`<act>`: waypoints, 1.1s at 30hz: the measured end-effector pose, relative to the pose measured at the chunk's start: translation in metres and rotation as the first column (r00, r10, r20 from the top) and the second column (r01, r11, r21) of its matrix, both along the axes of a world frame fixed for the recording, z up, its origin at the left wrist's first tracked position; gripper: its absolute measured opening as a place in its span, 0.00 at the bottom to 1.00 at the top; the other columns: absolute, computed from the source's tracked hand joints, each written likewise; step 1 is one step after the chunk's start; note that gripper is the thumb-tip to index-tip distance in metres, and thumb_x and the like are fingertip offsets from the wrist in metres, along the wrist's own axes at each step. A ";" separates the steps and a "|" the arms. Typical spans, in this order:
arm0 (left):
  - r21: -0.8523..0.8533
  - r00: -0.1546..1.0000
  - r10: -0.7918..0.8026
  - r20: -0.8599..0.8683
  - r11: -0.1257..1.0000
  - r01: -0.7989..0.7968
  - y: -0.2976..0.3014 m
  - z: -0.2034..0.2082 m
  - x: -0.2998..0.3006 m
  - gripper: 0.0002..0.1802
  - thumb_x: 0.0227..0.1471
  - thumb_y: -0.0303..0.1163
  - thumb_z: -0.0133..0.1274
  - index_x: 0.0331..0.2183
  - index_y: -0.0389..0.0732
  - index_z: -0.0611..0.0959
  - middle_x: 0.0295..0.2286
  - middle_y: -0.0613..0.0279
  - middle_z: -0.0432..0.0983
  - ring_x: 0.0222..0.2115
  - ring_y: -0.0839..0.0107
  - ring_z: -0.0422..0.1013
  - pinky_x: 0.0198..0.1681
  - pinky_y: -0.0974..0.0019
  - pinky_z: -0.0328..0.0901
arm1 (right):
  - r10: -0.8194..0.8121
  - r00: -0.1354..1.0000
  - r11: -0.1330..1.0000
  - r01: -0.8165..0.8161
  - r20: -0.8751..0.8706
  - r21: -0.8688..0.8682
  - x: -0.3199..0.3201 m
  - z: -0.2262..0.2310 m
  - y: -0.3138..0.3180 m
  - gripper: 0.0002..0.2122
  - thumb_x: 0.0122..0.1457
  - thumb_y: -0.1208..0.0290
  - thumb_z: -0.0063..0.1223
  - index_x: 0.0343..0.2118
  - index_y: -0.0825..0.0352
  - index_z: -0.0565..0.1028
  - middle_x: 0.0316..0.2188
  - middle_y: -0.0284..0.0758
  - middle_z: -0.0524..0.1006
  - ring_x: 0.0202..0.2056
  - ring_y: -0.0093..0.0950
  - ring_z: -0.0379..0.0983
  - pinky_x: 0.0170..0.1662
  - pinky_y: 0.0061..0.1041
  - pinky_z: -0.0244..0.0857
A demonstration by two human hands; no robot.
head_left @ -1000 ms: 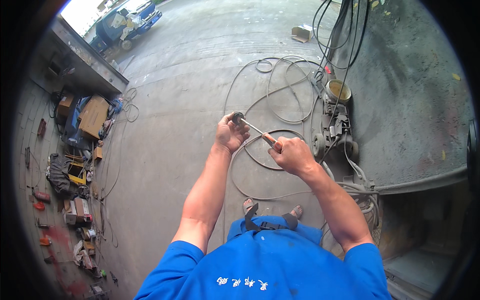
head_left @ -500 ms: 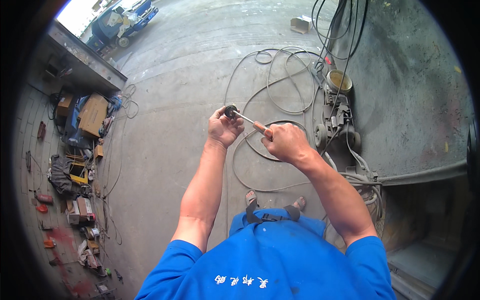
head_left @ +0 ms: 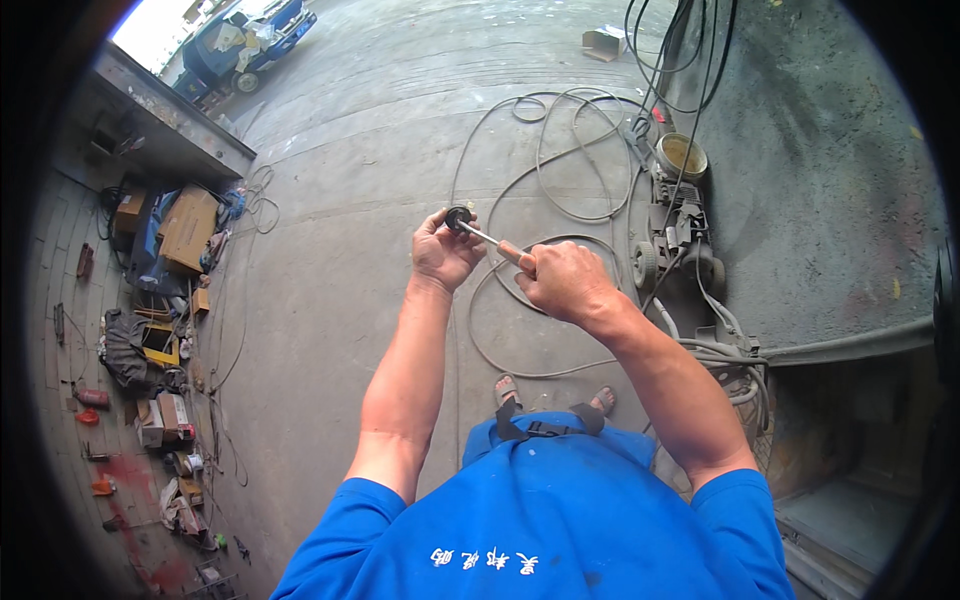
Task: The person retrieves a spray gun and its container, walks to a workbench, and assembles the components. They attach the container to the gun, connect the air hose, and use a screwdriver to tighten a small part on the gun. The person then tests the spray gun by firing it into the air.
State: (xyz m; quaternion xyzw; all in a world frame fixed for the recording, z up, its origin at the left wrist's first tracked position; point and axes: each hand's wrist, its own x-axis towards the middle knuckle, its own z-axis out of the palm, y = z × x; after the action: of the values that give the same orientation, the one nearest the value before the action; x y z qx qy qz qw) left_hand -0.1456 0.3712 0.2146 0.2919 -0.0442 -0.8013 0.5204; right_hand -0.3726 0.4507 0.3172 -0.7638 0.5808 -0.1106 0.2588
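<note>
My left hand (head_left: 447, 252) is closed on a small round black part (head_left: 458, 219), pinched between thumb and fingers. In my right hand (head_left: 570, 284) is a screwdriver (head_left: 513, 253) with an orange-brown handle, my fingers wrapped round it. Its metal shaft (head_left: 478, 233) slants up and left, the tip against or inside the black part; exactly where it bears is too small to tell. Both hands are held out in front of me, above the concrete floor.
Hoses (head_left: 540, 180) lie looped across the floor ahead, leading to a wheeled machine (head_left: 682, 225) with a round pot (head_left: 681, 157) on the right. A large grey metal panel (head_left: 810, 200) stands beside it. Boxes (head_left: 187, 230) and clutter line the left; a blue truck (head_left: 240, 50) is at the far left.
The black part, the screwdriver and both hands have shifted very slightly to the left. Both grips look the same.
</note>
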 end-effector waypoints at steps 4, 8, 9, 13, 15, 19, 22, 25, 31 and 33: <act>0.020 1.000 0.018 0.001 1.000 -0.018 0.002 -0.001 0.001 0.23 0.57 0.45 0.48 0.37 0.31 0.80 0.27 0.55 0.76 0.25 0.63 0.70 0.31 0.60 0.65 | -0.008 1.000 1.000 0.008 -0.011 -0.008 0.000 -0.001 0.000 0.13 0.57 0.59 0.54 0.30 0.65 0.81 0.27 0.47 0.81 0.33 0.48 0.79 0.39 0.45 0.71; 0.025 1.000 0.018 0.002 1.000 -0.018 0.002 -0.005 0.001 0.23 0.57 0.45 0.48 0.37 0.30 0.80 0.27 0.55 0.76 0.25 0.63 0.70 0.31 0.59 0.66 | 0.000 1.000 1.000 0.000 -0.020 -0.005 0.001 0.000 0.001 0.13 0.57 0.60 0.54 0.28 0.66 0.81 0.27 0.48 0.80 0.33 0.48 0.78 0.39 0.45 0.71; 0.034 1.000 0.026 0.005 0.999 -0.026 0.002 -0.005 0.001 0.23 0.57 0.45 0.48 0.37 0.30 0.80 0.26 0.55 0.76 0.25 0.63 0.70 0.31 0.59 0.66 | -0.002 1.000 1.000 0.002 -0.020 -0.007 0.001 0.000 0.001 0.13 0.57 0.60 0.54 0.28 0.66 0.81 0.27 0.48 0.80 0.33 0.48 0.78 0.39 0.45 0.71; 0.014 0.999 0.010 -0.032 1.000 -0.009 0.003 -0.006 0.001 0.24 0.58 0.45 0.47 0.38 0.30 0.80 0.27 0.54 0.76 0.26 0.62 0.71 0.32 0.59 0.67 | -0.012 1.000 1.000 0.011 -0.023 -0.007 0.002 0.002 0.002 0.14 0.58 0.59 0.53 0.28 0.67 0.81 0.26 0.48 0.80 0.32 0.48 0.79 0.38 0.45 0.71; -0.001 0.999 -0.001 -0.036 1.000 0.001 0.003 -0.005 0.001 0.24 0.58 0.45 0.47 0.38 0.30 0.79 0.28 0.54 0.76 0.26 0.62 0.71 0.32 0.59 0.67 | 0.000 1.000 1.000 0.000 -0.019 0.006 0.002 0.003 0.001 0.14 0.58 0.59 0.53 0.28 0.66 0.81 0.26 0.48 0.80 0.32 0.48 0.79 0.38 0.45 0.71; -0.013 1.000 0.005 -0.024 1.000 -0.005 0.003 -0.002 -0.001 0.24 0.59 0.45 0.46 0.39 0.30 0.79 0.30 0.54 0.76 0.27 0.62 0.71 0.32 0.59 0.66 | 0.007 1.000 1.000 -0.007 -0.024 0.018 0.005 0.004 0.001 0.14 0.58 0.59 0.53 0.28 0.66 0.81 0.27 0.47 0.81 0.32 0.48 0.79 0.38 0.45 0.72; -0.005 1.000 0.020 -0.003 1.000 -0.020 0.003 -0.001 -0.002 0.24 0.59 0.45 0.46 0.39 0.30 0.79 0.29 0.54 0.76 0.27 0.62 0.71 0.32 0.59 0.66 | -0.010 1.000 1.000 0.010 -0.025 0.014 0.006 0.004 0.001 0.14 0.58 0.60 0.53 0.29 0.66 0.81 0.27 0.47 0.81 0.32 0.48 0.79 0.38 0.45 0.72; 0.033 0.999 0.033 0.011 0.999 -0.033 0.003 -0.002 -0.003 0.24 0.60 0.45 0.46 0.39 0.29 0.79 0.29 0.54 0.76 0.27 0.62 0.71 0.32 0.59 0.66 | -0.004 1.000 1.000 0.005 -0.025 0.017 0.006 0.004 0.002 0.14 0.58 0.60 0.53 0.29 0.66 0.81 0.27 0.47 0.81 0.32 0.48 0.79 0.39 0.45 0.72; 0.016 0.999 0.038 0.015 0.999 -0.038 0.004 -0.003 0.000 0.24 0.59 0.45 0.47 0.38 0.29 0.80 0.28 0.54 0.76 0.25 0.62 0.71 0.32 0.59 0.66 | -0.014 0.999 1.000 0.014 -0.038 0.012 0.005 0.004 0.001 0.13 0.58 0.60 0.54 0.29 0.66 0.81 0.27 0.48 0.81 0.33 0.48 0.79 0.39 0.45 0.72; 0.008 0.999 0.034 0.000 0.999 -0.034 0.004 -0.003 0.000 0.24 0.60 0.45 0.47 0.38 0.29 0.80 0.28 0.54 0.76 0.25 0.62 0.71 0.32 0.59 0.66 | -0.010 0.999 1.000 0.010 -0.035 -0.003 0.005 0.004 0.000 0.13 0.57 0.60 0.54 0.29 0.66 0.81 0.27 0.48 0.81 0.33 0.48 0.79 0.39 0.45 0.72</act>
State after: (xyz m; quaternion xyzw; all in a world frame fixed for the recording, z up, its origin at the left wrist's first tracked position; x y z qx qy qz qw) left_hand -0.1457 0.3756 0.2116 0.2946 -0.0361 -0.7924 0.5329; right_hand -0.3680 0.4511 0.3211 -0.7632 0.5888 -0.0991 0.2469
